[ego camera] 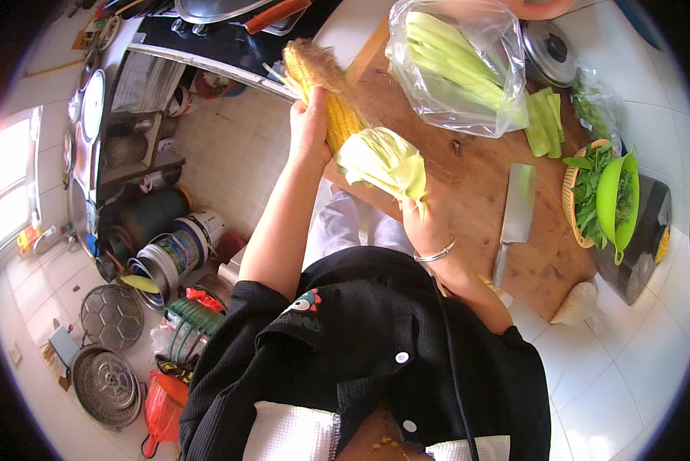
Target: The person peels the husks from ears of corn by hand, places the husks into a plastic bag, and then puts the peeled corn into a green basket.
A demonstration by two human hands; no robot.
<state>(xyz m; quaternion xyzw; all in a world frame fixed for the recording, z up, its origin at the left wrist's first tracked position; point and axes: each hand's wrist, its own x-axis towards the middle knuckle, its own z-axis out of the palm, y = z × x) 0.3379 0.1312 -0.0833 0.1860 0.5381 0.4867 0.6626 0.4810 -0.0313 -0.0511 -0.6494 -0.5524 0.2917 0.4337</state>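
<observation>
My left hand [312,124] grips a yellow corn cob [343,124] along its side, the thumb lying up over the kernels. Brown silk [320,63] clings to the cob's far end. Pale green husk [382,161] is folded back around the near end, and my right hand [425,222] holds it at its base. A bracelet circles the right wrist. The cob is held up slantwise beside the edge of a wooden cutting board [466,167]. On that board a cleaver [517,207] lies to the right of my right hand, its handle towards me.
A clear plastic bag [460,75] of husks lies on the board's far part, beside loose green pieces [543,122]. At right are a basket of leafy greens [589,196], a green strainer [616,201] and a lidded pot [549,53]. A stove [218,43] stands far left; buckets [175,250] are below.
</observation>
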